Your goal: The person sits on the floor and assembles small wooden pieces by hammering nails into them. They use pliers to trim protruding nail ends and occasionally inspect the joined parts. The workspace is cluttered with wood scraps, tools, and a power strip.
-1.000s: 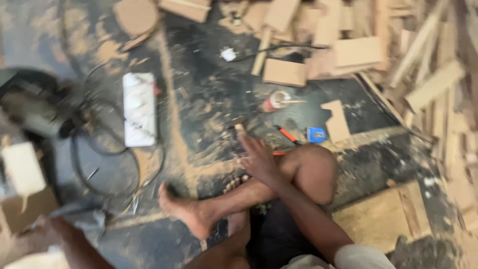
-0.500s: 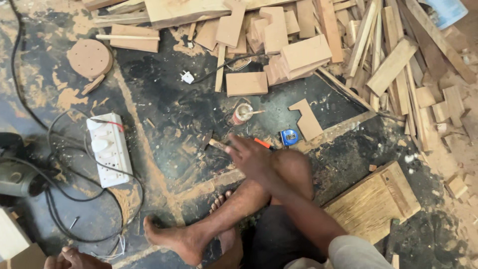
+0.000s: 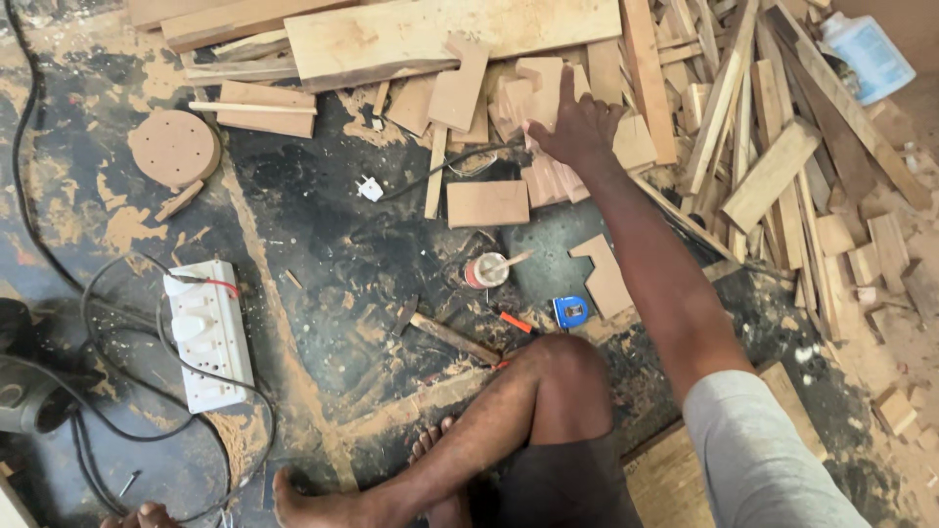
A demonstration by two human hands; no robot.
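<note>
Wood offcuts are what I'm sorting through: my right hand [image 3: 577,125] is stretched out, fingers spread and flat on the small blocks [image 3: 548,147], gripping nothing yet. I judge I'm picking a piece; next I'd need to close my fingers on one block without toppling its neighbours. The blocks are pale, squarish, sawn and dusty, stacked loosely just right of the flat board [image 3: 487,203]. My left hand [image 3: 147,515] barely shows, so I cannot tell its state.
</note>
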